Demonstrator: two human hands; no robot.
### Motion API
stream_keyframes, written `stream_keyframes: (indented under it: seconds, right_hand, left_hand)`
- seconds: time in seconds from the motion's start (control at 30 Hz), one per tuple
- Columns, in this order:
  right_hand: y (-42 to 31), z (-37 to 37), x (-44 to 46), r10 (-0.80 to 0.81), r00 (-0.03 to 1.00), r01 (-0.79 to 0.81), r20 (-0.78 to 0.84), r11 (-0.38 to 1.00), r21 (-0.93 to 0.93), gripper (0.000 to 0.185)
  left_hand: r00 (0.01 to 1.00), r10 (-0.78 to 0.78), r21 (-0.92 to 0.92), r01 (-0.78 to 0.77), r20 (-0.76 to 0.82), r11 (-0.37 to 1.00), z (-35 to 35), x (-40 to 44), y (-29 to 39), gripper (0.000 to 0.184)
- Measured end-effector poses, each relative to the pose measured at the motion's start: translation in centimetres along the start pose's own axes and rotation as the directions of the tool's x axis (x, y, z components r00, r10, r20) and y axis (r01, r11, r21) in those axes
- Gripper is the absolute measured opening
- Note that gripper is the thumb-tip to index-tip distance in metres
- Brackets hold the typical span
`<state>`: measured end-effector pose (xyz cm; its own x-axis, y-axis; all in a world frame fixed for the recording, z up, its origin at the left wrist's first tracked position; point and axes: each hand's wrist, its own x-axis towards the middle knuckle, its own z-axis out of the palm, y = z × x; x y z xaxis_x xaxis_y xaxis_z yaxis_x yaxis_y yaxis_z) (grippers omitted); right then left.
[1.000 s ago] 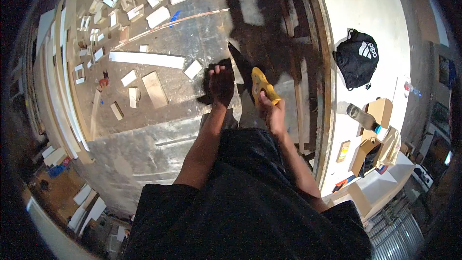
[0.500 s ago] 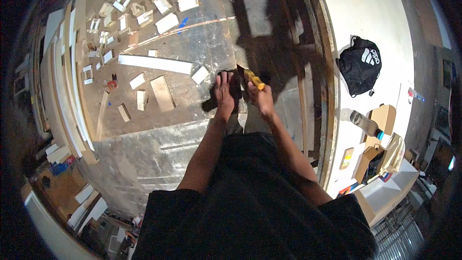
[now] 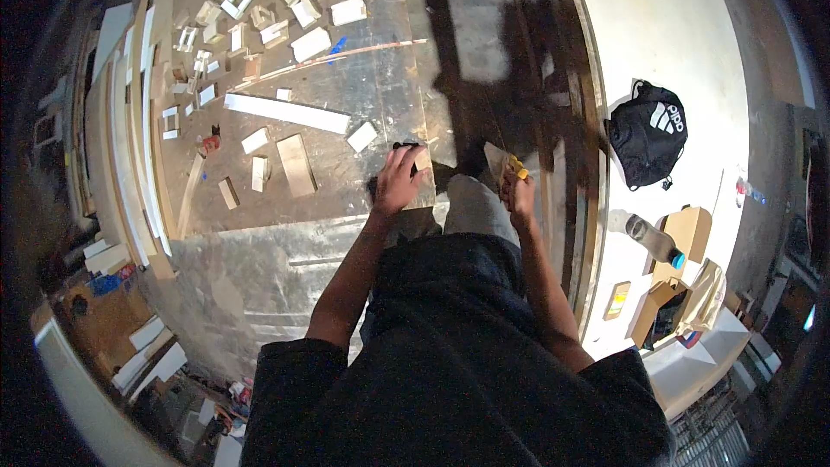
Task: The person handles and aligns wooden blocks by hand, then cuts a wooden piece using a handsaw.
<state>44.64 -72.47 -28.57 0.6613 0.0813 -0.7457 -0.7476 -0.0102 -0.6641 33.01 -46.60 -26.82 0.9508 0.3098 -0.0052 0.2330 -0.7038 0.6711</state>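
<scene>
In my right hand is a hand saw with a yellow handle, its blade pointing up and left, apart from the wood. My left hand has bent fingers over a light wooden board in front of my legs; its fingertips partly hide the grip. Left of that hand lie a small white-faced block, a long white strip and a flat wooden piece.
Many small wood blocks are scattered at the upper left. Long boards line the left side. On the white surface at right are a black drawstring bag, a bottle and an open cardboard box.
My right hand has moved right and down with the saw, away from my left hand. My left hand has shifted slightly down, and its fingers have bent. The whole view has shifted a little.
</scene>
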Motion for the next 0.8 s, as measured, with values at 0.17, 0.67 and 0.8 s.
stream_keyframes:
  seconds: [0.17,0.67,0.8]
  right_hand:
    - [0.6,-0.5,1.5,-0.115,0.988,0.138,0.105,0.958,-0.250,0.020]
    - [-1.1,1.1,-10.1,-0.407,0.725,0.689,0.556,0.437,-0.578,0.014]
    - [2.3,3.0,-12.7,-0.525,0.653,0.720,0.546,0.208,-0.662,0.024]
  left_hand:
    - [0.934,-0.356,-0.562,0.310,0.028,0.767,-0.3,-0.4,1.9,0.046]
    - [0.973,-0.099,-0.969,0.193,0.210,-0.157,-11.3,-4.7,5.9,0.077]
    - [0.981,-0.117,-0.984,0.144,0.156,-0.100,-15.2,-6.4,2.1,0.072]
